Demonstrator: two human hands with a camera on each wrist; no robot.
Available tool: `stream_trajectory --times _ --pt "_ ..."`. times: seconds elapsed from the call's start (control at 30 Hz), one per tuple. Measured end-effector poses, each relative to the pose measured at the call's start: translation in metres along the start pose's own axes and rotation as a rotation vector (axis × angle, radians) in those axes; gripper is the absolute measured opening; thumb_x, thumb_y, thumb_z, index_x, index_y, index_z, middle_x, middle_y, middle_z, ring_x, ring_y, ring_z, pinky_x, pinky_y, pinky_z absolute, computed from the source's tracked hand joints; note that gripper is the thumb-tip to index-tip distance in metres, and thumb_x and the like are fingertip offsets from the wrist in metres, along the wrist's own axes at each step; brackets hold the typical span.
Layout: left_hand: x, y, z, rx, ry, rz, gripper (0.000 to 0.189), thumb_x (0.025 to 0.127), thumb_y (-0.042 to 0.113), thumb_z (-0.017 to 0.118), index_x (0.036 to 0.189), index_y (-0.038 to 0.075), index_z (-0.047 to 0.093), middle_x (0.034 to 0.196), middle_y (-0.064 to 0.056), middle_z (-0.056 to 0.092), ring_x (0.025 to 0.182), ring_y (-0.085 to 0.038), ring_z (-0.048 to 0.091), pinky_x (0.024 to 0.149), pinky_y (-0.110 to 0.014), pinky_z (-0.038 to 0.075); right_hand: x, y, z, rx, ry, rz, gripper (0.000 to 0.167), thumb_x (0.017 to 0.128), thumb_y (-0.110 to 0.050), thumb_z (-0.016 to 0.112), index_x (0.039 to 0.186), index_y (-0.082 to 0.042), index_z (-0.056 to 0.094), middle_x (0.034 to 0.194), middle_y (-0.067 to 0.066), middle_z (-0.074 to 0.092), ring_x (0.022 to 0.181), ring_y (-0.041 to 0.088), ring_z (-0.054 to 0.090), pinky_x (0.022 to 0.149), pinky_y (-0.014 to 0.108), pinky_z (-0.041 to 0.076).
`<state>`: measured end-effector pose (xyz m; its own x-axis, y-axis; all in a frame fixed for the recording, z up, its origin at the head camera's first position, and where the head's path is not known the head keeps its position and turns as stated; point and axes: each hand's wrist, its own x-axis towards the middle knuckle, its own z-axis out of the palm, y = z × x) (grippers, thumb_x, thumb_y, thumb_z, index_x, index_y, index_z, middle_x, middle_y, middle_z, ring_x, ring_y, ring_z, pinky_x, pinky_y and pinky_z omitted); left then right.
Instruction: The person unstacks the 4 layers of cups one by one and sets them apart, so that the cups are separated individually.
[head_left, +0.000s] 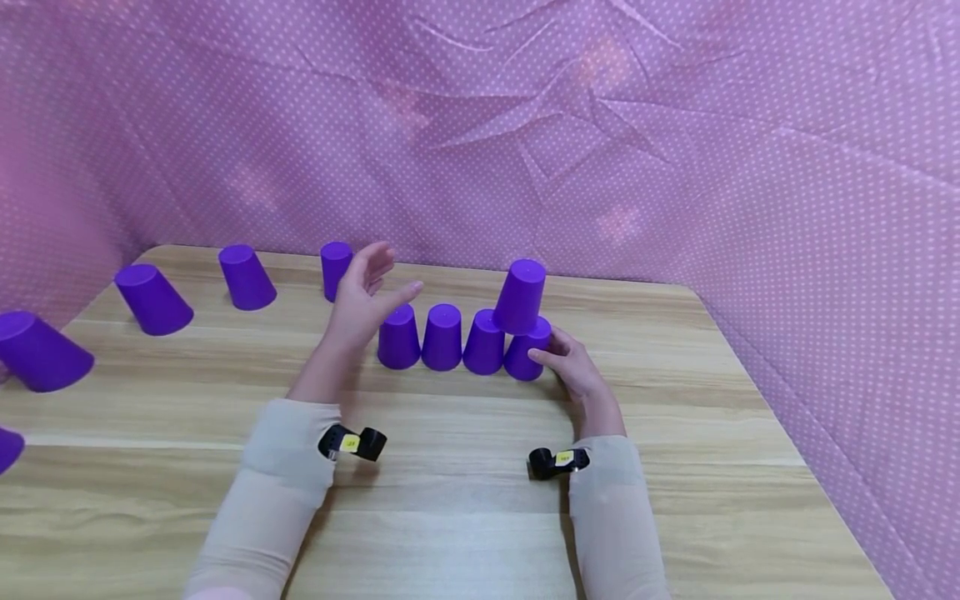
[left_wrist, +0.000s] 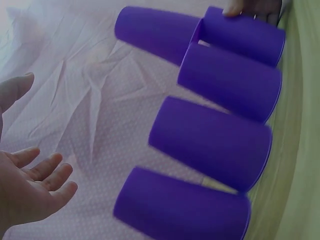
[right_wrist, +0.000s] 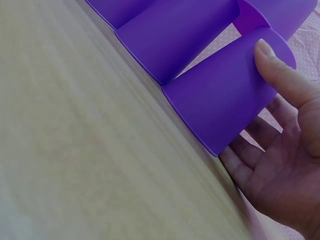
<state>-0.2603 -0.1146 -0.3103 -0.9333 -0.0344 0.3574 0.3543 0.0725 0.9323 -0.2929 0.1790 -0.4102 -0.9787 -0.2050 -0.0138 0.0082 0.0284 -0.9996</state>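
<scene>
Standing mouth-down on the counter (head_left: 450, 500) in the head view, four cups (head_left: 442, 337) formed a row, an upper cup (head_left: 520, 297) bridging the right-hand pair; only this view showed the outlying cups (head_left: 247, 279). Left wrist view: the left hand (left_wrist: 25, 195) held nothing, its fingers spread. Right wrist view: the right hand (right_wrist: 292, 175) clasped the end cup (right_wrist: 225, 95), revealing fingers largely hidden overhead. Each cup seemed light, stiff and slippery, best held gently by its sides.
</scene>
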Motion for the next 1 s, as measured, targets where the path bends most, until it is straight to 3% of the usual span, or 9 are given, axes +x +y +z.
stream_trajectory --times 0.37,1.0 --pt "0.003 -0.01 0.038 0.043 -0.118 0.022 0.07 0.073 0.012 0.069 0.129 0.001 0.029 0.127 -0.013 0.039 0.117 -0.024 0.034 0.098 -0.035 0.025 -0.001 -0.001 0.0 -0.012 0.001 -0.002 0.059 0.076 -0.008 0.065 0.129 -0.006 0.038 0.12 0.017 0.046 0.11 0.024 0.041 0.096 0.033 0.029" --pt "0.013 -0.013 0.098 0.137 -0.243 0.01 0.074 0.072 0.024 0.07 0.131 0.005 0.029 0.128 -0.01 0.038 0.117 -0.02 0.035 0.097 -0.032 0.029 0.0 -0.002 0.003 -0.003 0.006 -0.016 0.055 0.077 -0.005 0.063 0.128 -0.005 0.04 0.119 0.017 0.047 0.109 0.023 0.042 0.096 0.032 0.028"
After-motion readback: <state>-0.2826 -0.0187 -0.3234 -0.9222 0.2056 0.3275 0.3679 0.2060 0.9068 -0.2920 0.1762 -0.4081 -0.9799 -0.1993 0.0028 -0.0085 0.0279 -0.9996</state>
